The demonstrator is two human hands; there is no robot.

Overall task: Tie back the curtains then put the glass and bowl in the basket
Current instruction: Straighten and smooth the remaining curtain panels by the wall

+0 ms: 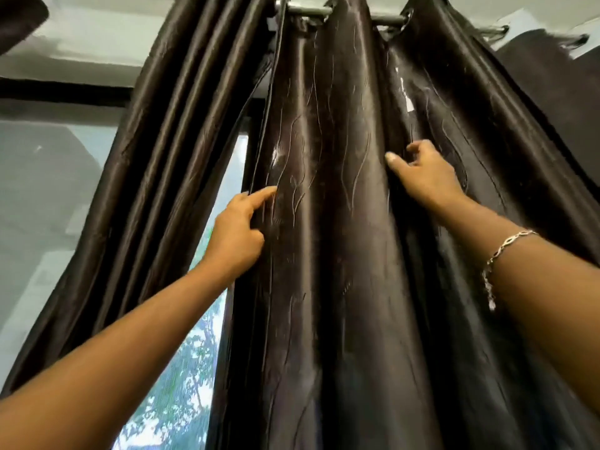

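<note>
Fingers of the left hand curl round the dark curtain at its left edge, index pointing up! Right hand grips a fold further right, thumb clamped on. Curtain hangs from the rod, window to its left.

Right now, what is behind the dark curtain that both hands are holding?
Beside its left edge, a window shows, with green leaves outside. The curtain, gripped by the left hand and right hand, covers everything directly behind it.

Home room — curtains, window
</note>
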